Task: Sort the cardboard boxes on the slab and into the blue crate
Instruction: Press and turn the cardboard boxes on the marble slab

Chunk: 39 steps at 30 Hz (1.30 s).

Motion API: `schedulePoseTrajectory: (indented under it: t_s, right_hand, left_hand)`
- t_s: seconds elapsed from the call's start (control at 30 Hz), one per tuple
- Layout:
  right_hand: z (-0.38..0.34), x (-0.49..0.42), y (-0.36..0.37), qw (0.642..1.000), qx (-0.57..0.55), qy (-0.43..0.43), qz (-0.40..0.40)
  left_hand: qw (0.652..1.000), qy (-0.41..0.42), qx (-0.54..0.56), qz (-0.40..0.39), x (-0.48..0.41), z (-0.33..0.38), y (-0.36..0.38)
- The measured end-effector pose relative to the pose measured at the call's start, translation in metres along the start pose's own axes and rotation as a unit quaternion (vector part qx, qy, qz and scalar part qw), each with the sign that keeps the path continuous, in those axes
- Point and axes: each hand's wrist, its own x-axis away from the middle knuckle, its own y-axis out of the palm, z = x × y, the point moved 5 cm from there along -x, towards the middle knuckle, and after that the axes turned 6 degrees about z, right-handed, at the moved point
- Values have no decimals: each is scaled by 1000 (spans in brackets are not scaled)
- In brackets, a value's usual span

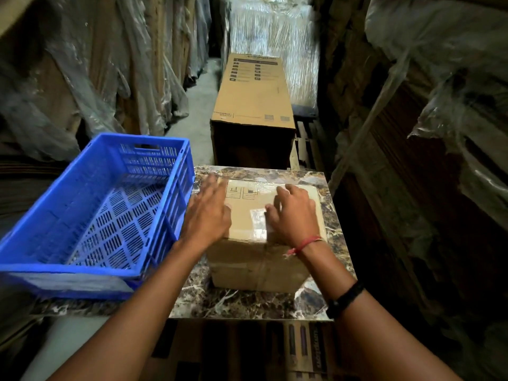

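**Forearms over the slab: getting a sound hold on the taped box**

Our two forearms come in from the bottom edge. The right one wears a black wristband (346,298) and, at the wrist, a red thread (305,244). Beneath them the marbled slab (247,303) carries the cardboard box (258,265), upright near the slab's middle and just beside the blue crate (41,229) on our left.

Our left hand (207,215) lies along the box's left top edge with fingers stretched forward, grasping nothing. Blur keeps us from saying whether the palm presses the side. Our right hand (295,215) rests on the lid with loosely bent fingers, beside a patch of clear tape (258,220), and it too grips nothing yet.

We judge the step in hand to be taking hold of this box to move it into the crate. To do that well, we should slide both hands off the lid and onto opposite side walls, palms flat. A hold on the lid alone gives no lift. The box looks bulky and firmly taped, so we should squeeze evenly and raise it straight up before swinging left. We must clear the rim of the crate's right wall, then lower the box flat onto the slotted floor. Handling marks (242,192) printed on the lid suggest keeping it upright throughout.

Farther off, a long carton (253,92) lies along the aisle behind the slab, and beyond it stands a film-wrapped stack (275,28). Plastic-draped goods crowd both sides, so we should keep the swing tight.
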Motion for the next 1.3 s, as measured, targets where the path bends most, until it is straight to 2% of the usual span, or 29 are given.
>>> schedulePoseTrajectory:
  t_s: [0.03, 0.1, 0.2, 0.47, 0.53, 0.6, 0.67, 0.87, 1.0, 1.1, 1.2, 1.3]
  right_hand:
    - [7, -2, 4, 1000, 10, 1, -19]
    - [15, -1, 14, 998, 34, -13, -59]
    - [17, 6, 23, 995, 65, -31, -67]
    - [19, -2, 21, 991, 58, -32, -117]
    - [20, 8, 11, 997, 26, -31, -72]
    - [25, 24, -7, 999, -15, -26, 16]
    - [29, 42, -15, 997, -38, -46, 58]
    - [41, 60, 1, 993, -53, -70, 77]
    - [42, 60, 3, 992, -51, -83, 79]
    - [45, 53, -6, 988, -100, -76, 88]
    - [50, 28, -10, 985, -163, -60, 24]
    - [54, 4, 0, 991, -52, -93, -80]
  left_hand:
    - [994, 88, -58, 22, 2, 14, -5]
    - [985, 150, -82, -1, 6, 29, -4]
    - [981, 147, -115, -49, 8, 32, 9]
    - [979, 132, -144, -60, -2, 40, 12]
    - [979, 133, -144, -47, 4, 38, 8]
    - [984, 127, -122, 10, 11, 32, -2]
    - [988, 121, -80, 53, 20, 26, -7]
    - [993, 93, 34, 67, 40, 9, 4]
    - [993, 88, 42, 61, 39, 11, 4]
    - [993, 101, 31, 57, 23, 8, -2]
    - [996, 87, 21, -14, -3, 3, -2]
    - [994, 67, -5, -85, -14, -2, 5]
